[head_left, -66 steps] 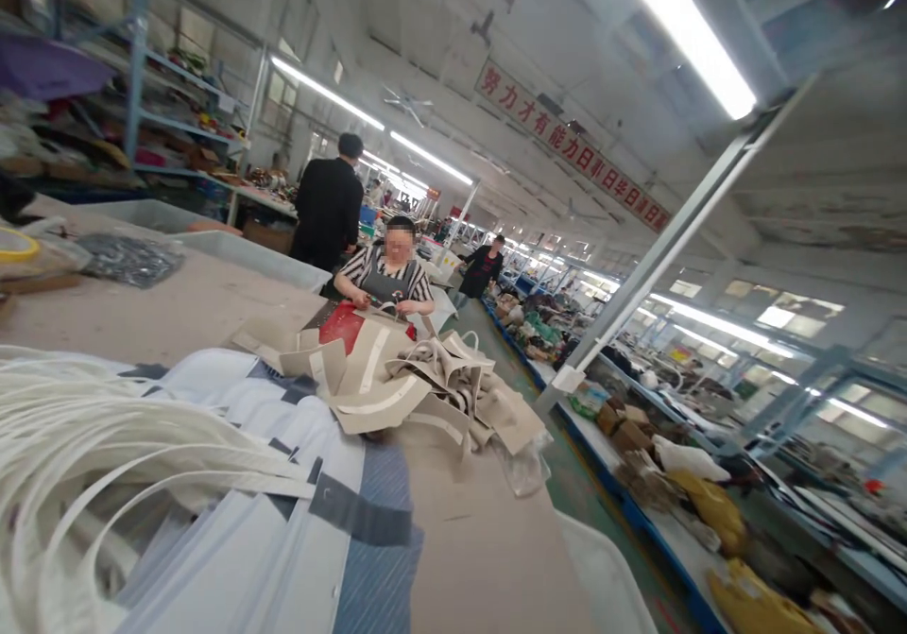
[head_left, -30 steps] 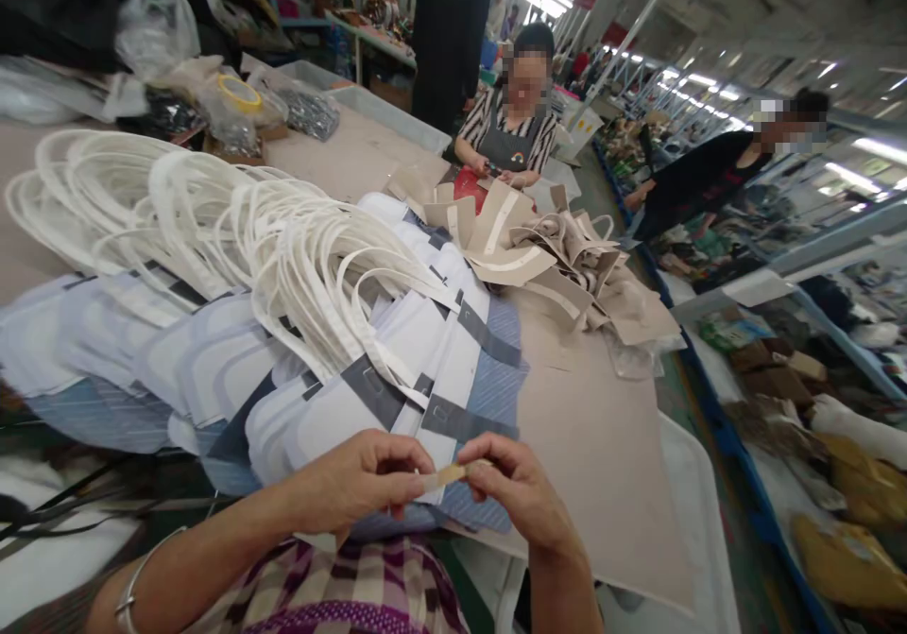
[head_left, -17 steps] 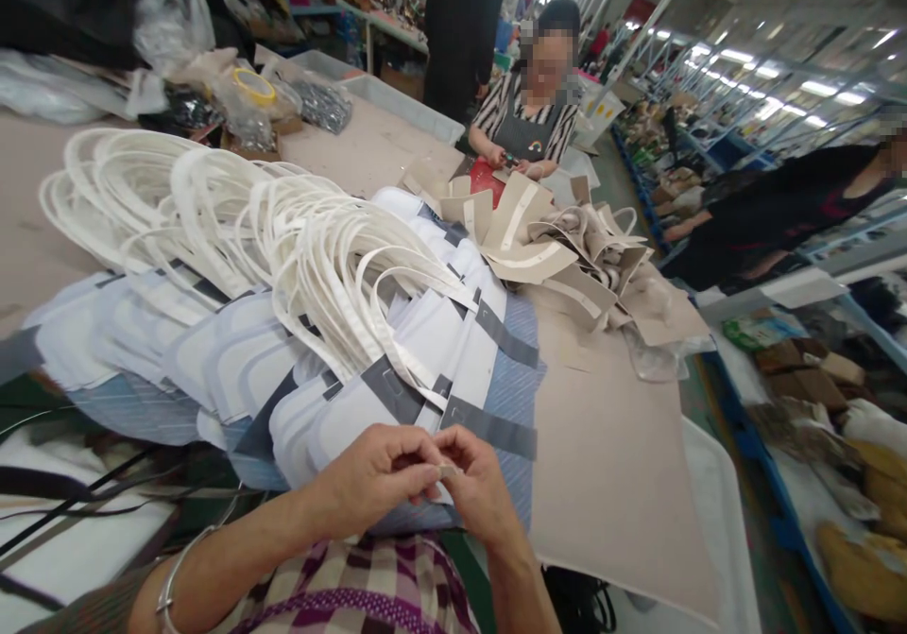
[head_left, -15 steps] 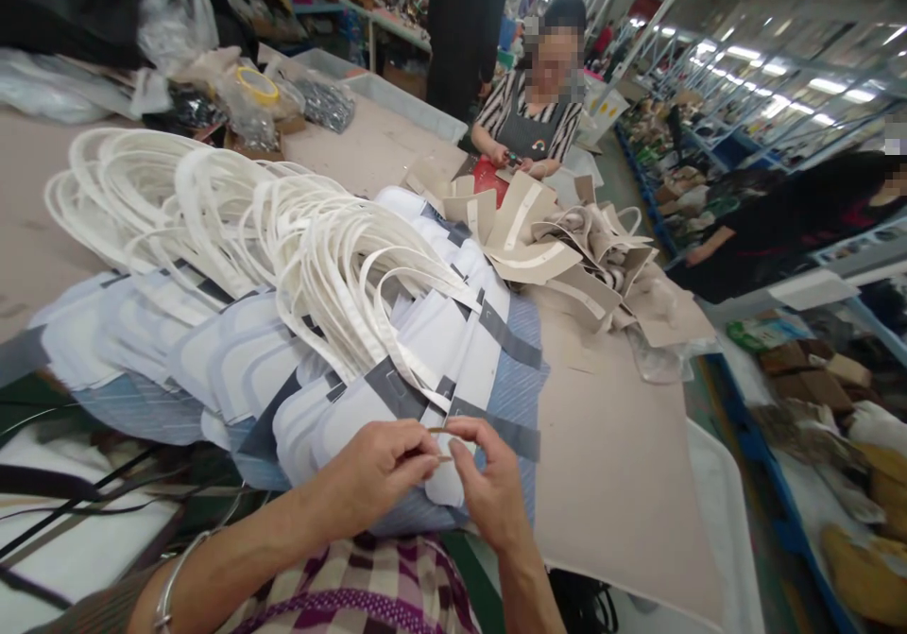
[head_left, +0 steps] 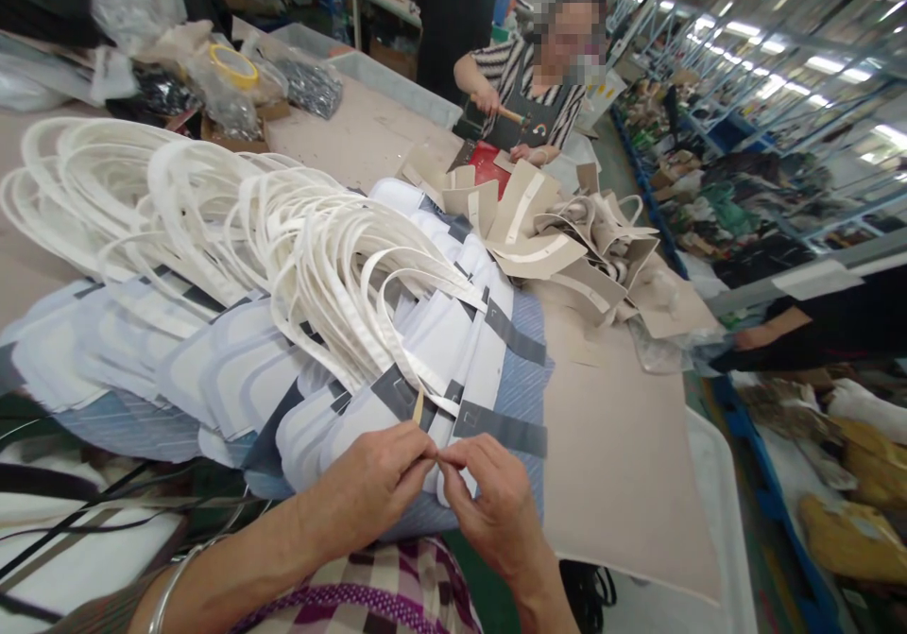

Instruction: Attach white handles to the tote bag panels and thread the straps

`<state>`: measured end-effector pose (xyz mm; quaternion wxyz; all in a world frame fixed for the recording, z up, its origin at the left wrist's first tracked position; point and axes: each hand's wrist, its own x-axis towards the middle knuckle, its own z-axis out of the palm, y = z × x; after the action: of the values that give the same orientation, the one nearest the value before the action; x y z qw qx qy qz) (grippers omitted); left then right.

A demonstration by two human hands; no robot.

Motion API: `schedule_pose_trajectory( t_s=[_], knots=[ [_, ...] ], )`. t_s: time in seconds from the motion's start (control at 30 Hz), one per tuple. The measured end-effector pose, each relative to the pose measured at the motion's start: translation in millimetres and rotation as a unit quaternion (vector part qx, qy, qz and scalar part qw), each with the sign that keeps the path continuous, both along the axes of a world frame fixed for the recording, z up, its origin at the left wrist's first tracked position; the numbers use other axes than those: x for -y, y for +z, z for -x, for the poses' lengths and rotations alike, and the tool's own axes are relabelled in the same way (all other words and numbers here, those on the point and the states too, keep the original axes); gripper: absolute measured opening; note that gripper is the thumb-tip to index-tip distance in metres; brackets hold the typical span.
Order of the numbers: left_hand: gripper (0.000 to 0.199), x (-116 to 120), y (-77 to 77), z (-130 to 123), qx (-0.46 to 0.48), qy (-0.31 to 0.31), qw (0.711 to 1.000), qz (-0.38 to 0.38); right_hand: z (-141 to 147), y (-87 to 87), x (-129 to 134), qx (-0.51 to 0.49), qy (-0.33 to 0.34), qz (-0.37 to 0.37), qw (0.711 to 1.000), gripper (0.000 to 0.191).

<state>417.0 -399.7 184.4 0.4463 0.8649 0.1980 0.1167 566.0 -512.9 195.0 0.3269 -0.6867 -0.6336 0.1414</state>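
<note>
My left hand (head_left: pixel 388 479) is closed in a pinch on a thin tan strip (head_left: pixel 418 409), whose free end points up past the fingers. The fingertips of my right hand (head_left: pixel 492 494) are pinched together against those of the left, where the strip's other end is mostly hidden. Just beyond lies a pile of white and pale-blue cut bag panels (head_left: pixel 233 360) with dark grey tabs (head_left: pixel 504 429). Long white strap handles (head_left: pixel 333 247) loop up from these panels.
Beige pieces with handles (head_left: pixel 559 237) are heaped farther back on the table (head_left: pixel 616 464). Behind them a co-worker (head_left: pixel 539 77) holds a hammer (head_left: pixel 511 115). Yellow tape (head_left: pixel 233 65) and plastic bags lie back left. Another person's arm (head_left: pixel 772 327) reaches in at right.
My fingertips have come together, and the strip, earlier curved between both hands, now sticks up from the left one. The co-worker has raised a hammer. The view has shifted slightly.
</note>
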Motion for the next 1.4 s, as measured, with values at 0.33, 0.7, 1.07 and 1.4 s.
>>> schedule_pose_trajectory(
  t_s=[0.33,0.7,1.07,1.4],
  knots=[
    [0.020,-9.3,-17.4,-0.8,0.001,-0.011,1.000,-0.024,13.8,-17.2,-2.0,0.035,-0.062,-0.025,0.997,0.013],
    [0.023,4.2,-5.4,-31.9,0.013,0.057,0.996,-0.073,-7.3,-23.8,-3.2,-0.126,-0.160,-0.048,0.978,0.015],
    [0.021,18.7,-32.0,-81.3,-0.014,-0.028,0.947,-0.321,-144.6,-117.1,-12.1,-0.486,-0.284,0.027,0.826,0.044],
    [0.025,-8.0,-76.7,-69.8,0.005,-0.067,0.918,-0.390,-157.9,-157.0,-41.4,-0.502,-0.303,0.060,0.808,0.044]
  ],
)
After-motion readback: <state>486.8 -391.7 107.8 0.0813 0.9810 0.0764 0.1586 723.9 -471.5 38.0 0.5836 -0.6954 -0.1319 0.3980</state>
